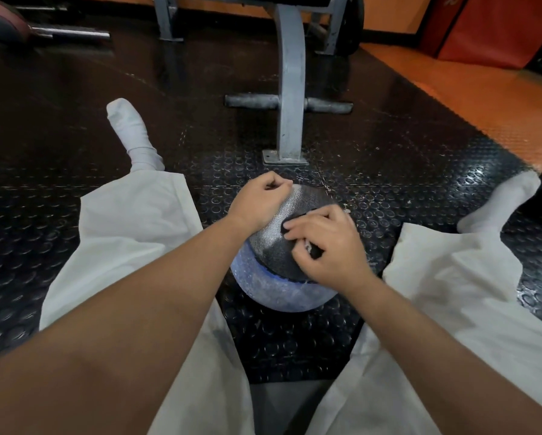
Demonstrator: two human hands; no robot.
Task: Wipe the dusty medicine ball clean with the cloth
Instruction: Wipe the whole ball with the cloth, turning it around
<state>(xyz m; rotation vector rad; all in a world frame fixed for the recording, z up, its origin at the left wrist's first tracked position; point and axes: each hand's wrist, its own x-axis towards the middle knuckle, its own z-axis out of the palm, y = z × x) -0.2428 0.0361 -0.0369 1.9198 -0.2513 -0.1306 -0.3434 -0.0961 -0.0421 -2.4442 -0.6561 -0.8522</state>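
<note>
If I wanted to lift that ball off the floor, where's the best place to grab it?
Probably cup the ball by its bare blue lower sides, one palm each side, reaching down from above. It is round, no handle shows, and the cloth draped over its top could slip under a grip.

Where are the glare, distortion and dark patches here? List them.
Head view: glare spots on the studded floor at right. Head view: the wide-angle lens bows the orange floor strip. Head view: the top-left corner falls dark. Head view: the medicine ball is evenly lit and fairly sharp.
</note>
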